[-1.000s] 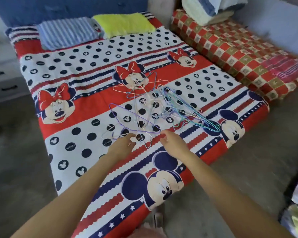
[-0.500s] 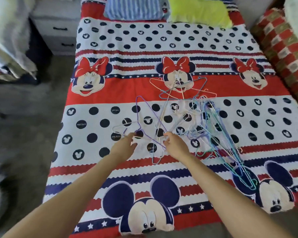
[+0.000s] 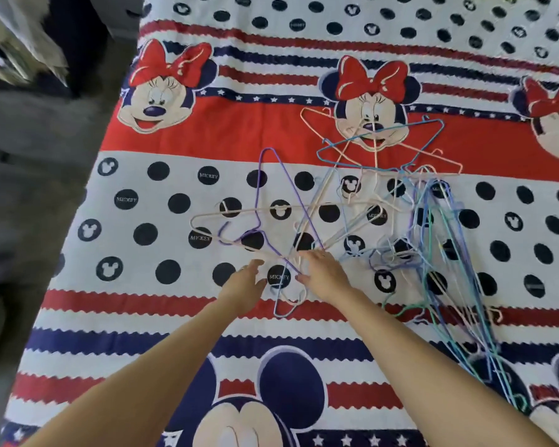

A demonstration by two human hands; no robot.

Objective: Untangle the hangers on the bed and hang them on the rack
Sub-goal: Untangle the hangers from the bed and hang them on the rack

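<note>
Hangers (image 3: 384,214) lie tangled over "MICKEY" dots; both hands, left hand (image 3: 244,282) and right hand (image 3: 323,272), reach with fingers relaxed.

A home bedroom: a bed (image 3: 175,317) under a cartoon-mouse print cover, wire hangers (image 3: 400,221) tangled on it.

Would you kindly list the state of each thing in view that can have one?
hanger pile: tangled, lying flat on the bed.
purple hanger: flat, at the pile's left edge, crossed with the cream hanger.
cream hanger: flat, leftmost.
left hand: fingers extended, holding nothing.
right hand: fingertips on the wires; grip unclear.
bedspread: spread flat.
</note>
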